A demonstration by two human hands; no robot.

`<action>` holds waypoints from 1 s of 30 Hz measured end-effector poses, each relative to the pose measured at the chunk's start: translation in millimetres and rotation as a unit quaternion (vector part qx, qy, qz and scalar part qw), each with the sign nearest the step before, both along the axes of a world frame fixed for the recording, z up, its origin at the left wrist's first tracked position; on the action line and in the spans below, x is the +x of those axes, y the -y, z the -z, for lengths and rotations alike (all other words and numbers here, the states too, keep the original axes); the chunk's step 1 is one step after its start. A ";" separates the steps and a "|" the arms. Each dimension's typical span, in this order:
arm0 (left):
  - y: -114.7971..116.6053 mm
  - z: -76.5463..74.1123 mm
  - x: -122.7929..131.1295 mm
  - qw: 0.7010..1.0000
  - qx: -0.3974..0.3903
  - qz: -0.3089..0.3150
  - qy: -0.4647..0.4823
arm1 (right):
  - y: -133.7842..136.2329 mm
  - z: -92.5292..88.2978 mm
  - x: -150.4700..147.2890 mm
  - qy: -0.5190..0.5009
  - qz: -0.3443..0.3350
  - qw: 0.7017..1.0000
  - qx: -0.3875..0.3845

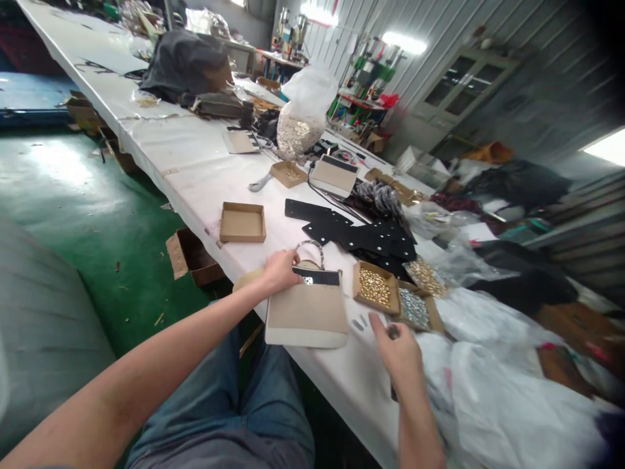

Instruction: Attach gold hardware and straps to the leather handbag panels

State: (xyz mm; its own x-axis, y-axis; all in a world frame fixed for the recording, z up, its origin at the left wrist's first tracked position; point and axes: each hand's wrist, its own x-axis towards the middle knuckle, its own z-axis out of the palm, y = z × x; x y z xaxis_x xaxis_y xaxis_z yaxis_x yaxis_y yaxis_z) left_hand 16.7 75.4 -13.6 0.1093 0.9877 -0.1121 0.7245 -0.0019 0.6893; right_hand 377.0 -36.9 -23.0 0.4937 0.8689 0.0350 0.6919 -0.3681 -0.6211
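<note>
A beige handbag with a black top band and a small metal plate lies at the table's near edge. Its looped handle stands up behind the band. My left hand is closed on the bag's upper left corner, by the foot of the handle. To the right of the bag, my right hand is low over the table, its fingers curled around a small dark thing that I cannot make out. Small grey oval pieces lie on the tabletop near its fingertips.
Cardboard trays hold gold studs and silver studs. Black punched panels lie behind the bag, a shallow cardboard box to the left. Clear plastic bags crowd the right side. Another beige bag piece lies farther back.
</note>
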 end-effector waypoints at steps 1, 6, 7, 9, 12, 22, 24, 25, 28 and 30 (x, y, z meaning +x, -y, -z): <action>1.4 -3.5 1.6 1.000 0.023 0.000 -0.002 | 7.6 7.7 0.7 0.048 0.006 0.999 0.006; 17.6 -26.9 1.2 0.989 0.130 0.032 0.070 | 16.8 33.5 -12.0 0.188 -0.043 0.978 0.076; 21.5 -31.6 -0.6 0.985 0.139 0.040 0.096 | 15.5 36.6 -14.5 0.218 -0.067 0.969 0.096; 29.1 -39.2 -4.9 0.977 0.149 0.052 0.145 | 12.9 39.4 -18.0 0.256 -0.104 0.952 0.133; 40.6 -43.8 -10.1 0.963 0.172 0.067 0.195 | 10.7 31.8 -21.3 0.234 -0.094 0.948 0.193; 112.1 -59.7 -8.3 0.902 0.382 0.110 0.169 | 13.5 -27.4 -37.7 -0.339 -0.306 0.889 0.025; 131.8 -70.7 -13.5 0.876 0.433 0.167 0.130 | 20.9 -35.0 -42.7 -0.398 -0.305 0.863 0.055; 142.0 -75.5 -16.7 0.866 0.449 0.191 0.112 | 26.2 -38.8 -46.0 -0.417 -0.306 0.853 0.072; 171.3 -83.7 -26.1 0.846 0.475 0.232 0.072 | 45.2 -48.5 -56.6 -0.462 -0.318 0.818 0.127; 187.3 -84.1 -30.7 0.836 0.484 0.251 0.060 | 56.8 -51.5 -61.6 -0.483 -0.342 0.791 0.154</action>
